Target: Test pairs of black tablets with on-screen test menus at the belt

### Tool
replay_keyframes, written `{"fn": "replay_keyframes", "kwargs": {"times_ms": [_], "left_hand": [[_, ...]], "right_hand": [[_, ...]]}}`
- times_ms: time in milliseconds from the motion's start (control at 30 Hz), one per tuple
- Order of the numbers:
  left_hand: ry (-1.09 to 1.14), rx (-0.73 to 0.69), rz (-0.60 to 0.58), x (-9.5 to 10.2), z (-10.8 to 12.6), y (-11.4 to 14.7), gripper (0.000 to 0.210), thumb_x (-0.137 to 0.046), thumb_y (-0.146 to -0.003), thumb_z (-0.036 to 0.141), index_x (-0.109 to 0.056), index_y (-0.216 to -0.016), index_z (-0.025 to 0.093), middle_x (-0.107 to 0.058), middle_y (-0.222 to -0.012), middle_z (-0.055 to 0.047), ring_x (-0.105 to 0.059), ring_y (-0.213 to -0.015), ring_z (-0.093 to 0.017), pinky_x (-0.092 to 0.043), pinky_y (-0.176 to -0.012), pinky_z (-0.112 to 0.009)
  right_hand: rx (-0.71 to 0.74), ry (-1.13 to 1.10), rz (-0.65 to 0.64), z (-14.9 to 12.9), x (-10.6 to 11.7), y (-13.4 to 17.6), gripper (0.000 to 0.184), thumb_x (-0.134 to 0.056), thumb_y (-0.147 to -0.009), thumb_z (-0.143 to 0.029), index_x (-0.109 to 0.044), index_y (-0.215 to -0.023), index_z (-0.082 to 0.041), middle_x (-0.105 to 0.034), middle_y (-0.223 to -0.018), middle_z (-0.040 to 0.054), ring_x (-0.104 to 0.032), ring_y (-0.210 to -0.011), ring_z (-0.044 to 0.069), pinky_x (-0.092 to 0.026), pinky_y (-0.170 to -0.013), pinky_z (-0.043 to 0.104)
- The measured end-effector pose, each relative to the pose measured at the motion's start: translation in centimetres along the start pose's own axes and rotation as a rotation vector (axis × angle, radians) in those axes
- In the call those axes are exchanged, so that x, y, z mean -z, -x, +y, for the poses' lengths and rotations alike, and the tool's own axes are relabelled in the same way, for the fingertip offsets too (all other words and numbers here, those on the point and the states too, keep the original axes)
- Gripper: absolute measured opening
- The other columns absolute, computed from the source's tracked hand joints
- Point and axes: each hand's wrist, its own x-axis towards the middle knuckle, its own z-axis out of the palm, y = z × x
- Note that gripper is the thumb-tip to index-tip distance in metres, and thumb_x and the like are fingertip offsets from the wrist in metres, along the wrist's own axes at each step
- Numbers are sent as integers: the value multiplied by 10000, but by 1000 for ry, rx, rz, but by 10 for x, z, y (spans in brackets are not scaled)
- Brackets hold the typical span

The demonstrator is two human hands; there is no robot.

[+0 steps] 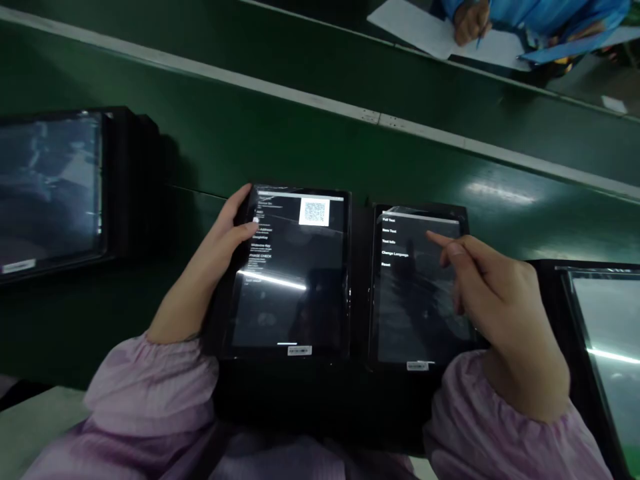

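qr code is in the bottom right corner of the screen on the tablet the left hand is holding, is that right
No, the head view shows the QR code in the top right corner of the screen; it is on the tablet the left hand is holding.

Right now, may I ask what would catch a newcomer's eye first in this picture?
Probably the bright QR code at the top right of the tablet that the left hand holds by its left edge. Next, perhaps, the right hand, its index finger extended over a second tablet just to the right. At top right, a blue-sleeved person's hand is over white paper.
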Motion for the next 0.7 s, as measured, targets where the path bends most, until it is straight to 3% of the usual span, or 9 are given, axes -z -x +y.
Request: {"fn": "replay_keyframes", "kwargs": {"times_ms": [133,233,400,500,700], "left_hand": [[16,-13,10,1,-6,-7,636,-698,-821,429,-604,-1437,304,-607,-1537,15,-456,-1514,-351,-308,-1325,-503],[-16,-19,13,2,-5,-13,604,-665,-812,397,-621,-1404,289,-578,-1566,-29,-471,-1504,-341,-294,-1326,-496],[-76,14,62,-2,3,-19,523,-638,-813,372,-655,-1329,286,-659,-1429,-47,-553,-1409,-333,-381,-1267,-507],[-113,12,73,-7,9,-20,496,-693,-804,392,-665,-1284,270,-686,-1347,-58,-580,-1364,-331,-429,-1229,-494],[-57,51,115,-6,6,-21,475,-722,-776,464,-686,-1223,305,-684,-1354,-62,-589,-1356,-363,-391,-1257,-551]], "right_hand": [[40,20,-11,2,-6,-5,326,-432,-1022,-417,-585,-789,-247,-536,-506,-47,-471,-383,134,-450,-545,294],[85,48,-26,0,-7,-8,305,-429,-1001,-414,-610,-831,-237,-674,-655,8,-471,-402,135,-433,-526,298],[95,47,53,0,-1,-4,369,-423,-1018,-475,-534,-744,-255,-691,-660,16,-391,-369,118,-402,-490,286],[85,55,57,2,3,0,375,-428,-1019,-458,-555,-740,-241,-777,-832,57,-393,-379,103,-350,-454,279],[86,0,-70,-1,6,7,368,-447,-997,-383,-736,-874,-189,-667,-638,9,-478,-419,112,-344,-445,246]]}}
